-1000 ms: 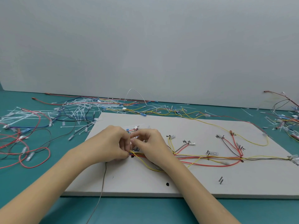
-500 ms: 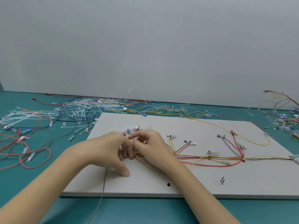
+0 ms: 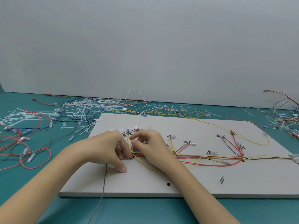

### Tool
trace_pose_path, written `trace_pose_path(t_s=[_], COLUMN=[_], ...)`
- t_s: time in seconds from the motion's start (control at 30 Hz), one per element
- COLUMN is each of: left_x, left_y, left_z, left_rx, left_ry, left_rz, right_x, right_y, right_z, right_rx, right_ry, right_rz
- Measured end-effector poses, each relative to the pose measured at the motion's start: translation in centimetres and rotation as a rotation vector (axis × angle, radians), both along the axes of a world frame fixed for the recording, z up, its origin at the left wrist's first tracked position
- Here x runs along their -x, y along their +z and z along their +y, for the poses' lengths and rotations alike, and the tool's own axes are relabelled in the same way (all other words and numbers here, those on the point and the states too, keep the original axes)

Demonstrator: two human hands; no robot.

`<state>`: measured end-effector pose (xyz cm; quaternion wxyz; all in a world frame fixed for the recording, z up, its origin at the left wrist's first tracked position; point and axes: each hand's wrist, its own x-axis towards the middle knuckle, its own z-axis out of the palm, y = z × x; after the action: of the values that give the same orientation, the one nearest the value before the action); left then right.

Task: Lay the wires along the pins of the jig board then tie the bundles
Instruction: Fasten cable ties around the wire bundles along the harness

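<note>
The wire bundle (image 3: 202, 157) runs L-R across the middle of the jig board (image 3: 186, 180), on the green table (image 3: 145, 210). Your left hand (image 3: 106, 147) pinches its left end, thumb pressed on the board. Your right hand (image 3: 150, 143), fingers curled, pinches wires just beside it. Loose zip ties (image 3: 77, 109) lie far left.

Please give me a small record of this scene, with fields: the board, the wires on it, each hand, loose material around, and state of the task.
board: pale jig board lying flat on a teal table
wires on board: wire bundle of red, yellow and dark strands running along the pins to the right
left hand: left hand at the bundle's left end, thumb down on the board
right hand: right hand fingers curled over the same end
loose material: cable ties and spare wires left of the board
task state: wires laid; tying seems under way
</note>
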<state>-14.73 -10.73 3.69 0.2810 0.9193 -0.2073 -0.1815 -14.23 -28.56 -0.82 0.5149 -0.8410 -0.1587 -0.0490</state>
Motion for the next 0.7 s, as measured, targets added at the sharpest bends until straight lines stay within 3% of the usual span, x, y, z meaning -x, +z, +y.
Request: trace_pose_path(t_s=[0.4,0.7], left_x=[-0.4,-1.0], left_y=[-0.7,-0.8], left_z=[-0.4,0.8], left_rx=[0.092,0.295], left_ry=[0.021,0.012], left_rz=[-0.082,0.118], right_x=[0.2,0.4], right_y=[0.1,0.5], right_z=[0.0,-0.2], right_rx=[-0.089,-0.153], right_ry=[-0.018,-0.051], right_rz=[0.037,0.053])
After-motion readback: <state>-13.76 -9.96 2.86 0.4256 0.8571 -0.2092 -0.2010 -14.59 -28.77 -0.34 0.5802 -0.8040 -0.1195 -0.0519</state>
